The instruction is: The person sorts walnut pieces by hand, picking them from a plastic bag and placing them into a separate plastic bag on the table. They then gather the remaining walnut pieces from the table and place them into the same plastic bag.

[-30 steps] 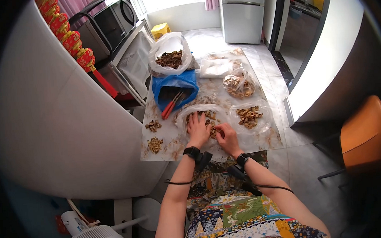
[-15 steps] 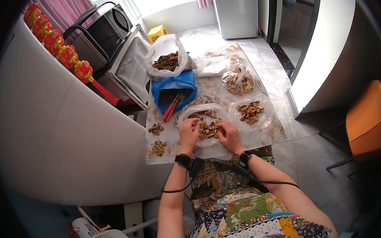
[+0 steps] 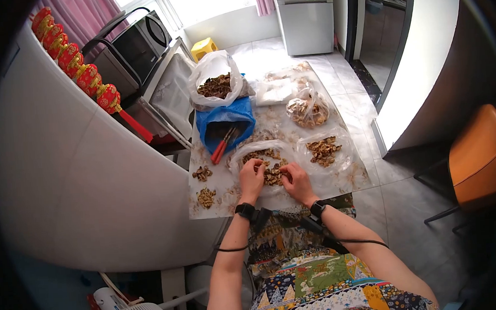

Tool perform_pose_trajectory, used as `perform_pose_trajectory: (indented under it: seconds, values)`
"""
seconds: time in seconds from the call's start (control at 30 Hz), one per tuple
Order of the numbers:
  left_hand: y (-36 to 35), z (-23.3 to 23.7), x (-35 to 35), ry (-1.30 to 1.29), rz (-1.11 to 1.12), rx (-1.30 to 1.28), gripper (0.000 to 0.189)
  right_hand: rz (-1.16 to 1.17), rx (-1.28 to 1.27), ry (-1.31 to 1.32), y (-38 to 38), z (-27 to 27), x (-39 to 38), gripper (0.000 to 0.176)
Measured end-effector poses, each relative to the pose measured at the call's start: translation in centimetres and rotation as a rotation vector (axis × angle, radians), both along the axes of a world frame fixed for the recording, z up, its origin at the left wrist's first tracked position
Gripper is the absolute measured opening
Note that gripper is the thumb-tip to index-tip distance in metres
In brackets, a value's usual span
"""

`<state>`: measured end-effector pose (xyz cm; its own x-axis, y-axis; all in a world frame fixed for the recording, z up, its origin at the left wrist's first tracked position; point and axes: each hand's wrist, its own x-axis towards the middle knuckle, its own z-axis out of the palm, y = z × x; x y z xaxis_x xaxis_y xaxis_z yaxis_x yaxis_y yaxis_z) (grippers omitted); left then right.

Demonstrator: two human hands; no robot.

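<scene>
My left hand (image 3: 252, 176) is over the left part of a clear plastic bag (image 3: 238, 159) laid out with walnut pieces (image 3: 272, 176). Its fingertips are pinched together, and what they hold is too small to make out. My right hand (image 3: 297, 181) is at the right side of the same pieces, with thumb and fingers closed at the edge of the pile. Whatever sits in those fingers is hidden. A second spread bag (image 3: 346, 155) with a heap of walnut pieces (image 3: 324, 151) lies to the right. Two small piles, one darker (image 3: 202, 173) and one paler (image 3: 206, 198), lie on the left.
Red-handled pliers (image 3: 220, 151) rest at the mouth of a blue bag (image 3: 204, 123). Behind it stands a white bag (image 3: 195, 82) of dark brown pieces. A tied clear bag (image 3: 308, 111) and a white packet (image 3: 275, 92) are farther back. An orange chair (image 3: 475, 160) stands right.
My left hand has shifted slightly right and down over the walnut pieces. My right hand stays nearly in place, its fingers still closed. The camera view has tilted a little.
</scene>
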<state>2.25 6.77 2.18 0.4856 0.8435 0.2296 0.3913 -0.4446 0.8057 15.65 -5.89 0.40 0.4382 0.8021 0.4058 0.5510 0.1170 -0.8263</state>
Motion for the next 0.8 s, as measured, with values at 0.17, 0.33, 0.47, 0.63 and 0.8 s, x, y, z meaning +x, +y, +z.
perform_pose_trajectory:
  seconds: [0.17, 0.33, 0.47, 0.63, 0.8]
  values:
    - [-2.9, -1.1, 0.2, -0.506, -0.033, -0.621, 0.015, 0.031, 0.006, 0.092, -0.3, 0.6, -0.2, 0.028]
    - [-5.3, -1.9, 0.2, -0.497, -0.049, -0.641, 0.014, 0.088, 0.036, 0.149, -0.4, 0.7, 0.0, 0.032]
    - [-5.5, -2.4, -0.1, -0.515, -0.047, -0.611, 0.012, 0.088, 0.033, 0.104, -0.2, 0.6, 0.0, 0.026]
    - [-5.6, -2.5, -0.2, -0.531, -0.049, -0.613, 0.011, 0.089, 0.028, 0.107, -0.2, 0.5, -0.1, 0.023]
    - [-5.6, -2.5, -0.1, -0.539, -0.053, -0.601, 0.012, 0.083, 0.022, 0.115, -0.1, 0.1, 0.0, 0.023]
